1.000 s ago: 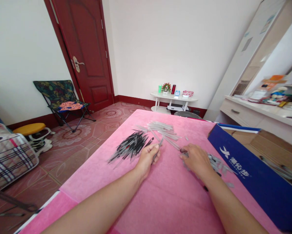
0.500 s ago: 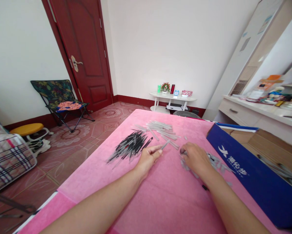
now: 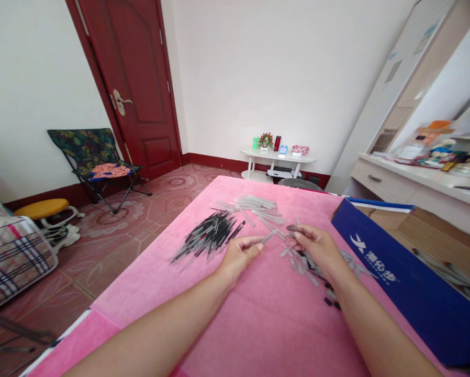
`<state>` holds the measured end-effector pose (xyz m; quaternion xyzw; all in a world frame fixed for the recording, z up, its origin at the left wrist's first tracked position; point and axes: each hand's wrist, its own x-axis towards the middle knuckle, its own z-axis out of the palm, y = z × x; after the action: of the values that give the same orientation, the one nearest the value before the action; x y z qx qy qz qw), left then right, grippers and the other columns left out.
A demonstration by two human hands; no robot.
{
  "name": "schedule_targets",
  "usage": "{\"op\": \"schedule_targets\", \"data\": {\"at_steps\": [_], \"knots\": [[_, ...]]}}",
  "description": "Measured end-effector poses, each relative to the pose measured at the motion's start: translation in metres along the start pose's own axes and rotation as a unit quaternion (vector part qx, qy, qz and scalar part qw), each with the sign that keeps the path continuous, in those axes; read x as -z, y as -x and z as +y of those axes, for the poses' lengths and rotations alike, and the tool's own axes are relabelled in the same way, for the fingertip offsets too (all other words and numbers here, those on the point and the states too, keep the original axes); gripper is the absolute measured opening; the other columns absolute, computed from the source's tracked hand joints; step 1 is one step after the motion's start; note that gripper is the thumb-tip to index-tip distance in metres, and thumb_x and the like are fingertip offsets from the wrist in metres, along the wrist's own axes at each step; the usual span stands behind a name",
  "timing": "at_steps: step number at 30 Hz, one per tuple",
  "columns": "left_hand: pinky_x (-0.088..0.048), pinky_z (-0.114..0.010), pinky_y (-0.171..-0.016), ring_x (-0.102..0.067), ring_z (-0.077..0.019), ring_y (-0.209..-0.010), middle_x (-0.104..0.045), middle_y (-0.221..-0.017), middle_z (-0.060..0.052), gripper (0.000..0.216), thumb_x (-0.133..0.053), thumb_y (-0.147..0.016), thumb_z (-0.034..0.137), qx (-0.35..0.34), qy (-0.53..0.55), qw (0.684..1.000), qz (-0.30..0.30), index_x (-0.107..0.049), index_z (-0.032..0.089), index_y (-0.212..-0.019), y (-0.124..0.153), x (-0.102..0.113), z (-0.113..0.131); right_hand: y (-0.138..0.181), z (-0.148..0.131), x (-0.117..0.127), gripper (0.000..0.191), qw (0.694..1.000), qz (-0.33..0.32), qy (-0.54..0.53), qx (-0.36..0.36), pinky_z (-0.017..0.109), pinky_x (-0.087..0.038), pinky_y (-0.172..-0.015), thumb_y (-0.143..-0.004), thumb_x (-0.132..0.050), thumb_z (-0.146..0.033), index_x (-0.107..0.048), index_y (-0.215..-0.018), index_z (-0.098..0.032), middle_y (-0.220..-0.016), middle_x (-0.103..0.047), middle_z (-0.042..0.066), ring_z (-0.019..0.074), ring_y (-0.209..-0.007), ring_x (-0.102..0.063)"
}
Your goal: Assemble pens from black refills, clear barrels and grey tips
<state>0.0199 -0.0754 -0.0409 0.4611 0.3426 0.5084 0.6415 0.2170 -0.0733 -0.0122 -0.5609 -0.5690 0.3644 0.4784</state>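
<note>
A slim grey plastic tube (image 3: 269, 236) is pinched in the left hand (image 3: 239, 255) at centre; lifted from small translucent plastic pieces (image 3: 300, 266), the right hand (image 3: 316, 246) is brought near, fingers nearly closed, contents unclear.

The one view looks from the head, forward and down, close over the surface (image 3: 266, 314), facing the far wall (image 3: 278, 73).

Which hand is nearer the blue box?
Right. The right hand is just left of the blue box; the left hand is farther left, beside the black pile.
</note>
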Motion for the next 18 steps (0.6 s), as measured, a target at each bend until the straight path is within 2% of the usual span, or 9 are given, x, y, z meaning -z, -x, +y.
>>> {"op": "schedule_targets", "data": {"at_steps": [4, 10, 18], "knots": [[-0.041, -0.024, -0.06, -0.057, -0.0166, -0.072, -0.068, -0.081, -0.007, 0.035, -0.07, -0.059, 0.03, -0.007, -0.037, 0.999, -0.022, -0.068, 0.014, -0.091, 0.0, 0.0, -0.001, 0.003, -0.009, 0.001, 0.032, 0.999, -0.036, -0.026, -0.013, 0.023, -0.043, -0.052, -0.063, -0.062, -0.04, -0.059, -0.082, -0.015, -0.064, -0.062, 0.003, 0.0123, -0.056, -0.056], [-0.042, -0.028, -0.074, -0.059, -0.0189, -0.08, -0.067, -0.092, -0.009, 0.035, -0.067, -0.063, 0.031, -0.025, -0.058, 0.996, -0.057, -0.067, 0.014, -0.094, 0.0, 0.0, -0.005, 0.005, -0.013, -0.001, 0.029, 0.999, -0.046, -0.016, 0.025, 0.02, -0.037, -0.047, -0.069, -0.057, -0.043, -0.058, -0.076, -0.016, -0.053, -0.052, -0.003, 0.0075, -0.046, -0.046], [-0.042, -0.031, -0.078, -0.059, -0.0202, -0.082, -0.067, -0.094, -0.009, 0.034, -0.066, -0.064, 0.032, -0.029, -0.075, 0.995, -0.062, -0.068, 0.014, -0.093, 0.001, 0.0, -0.004, 0.005, -0.015, -0.002, 0.025, 0.997, -0.057, -0.013, 0.043, 0.019, -0.034, -0.046, -0.072, -0.055, -0.041, -0.058, -0.077, -0.017, -0.053, -0.048, -0.004, 0.0069, -0.046, -0.043]]}}
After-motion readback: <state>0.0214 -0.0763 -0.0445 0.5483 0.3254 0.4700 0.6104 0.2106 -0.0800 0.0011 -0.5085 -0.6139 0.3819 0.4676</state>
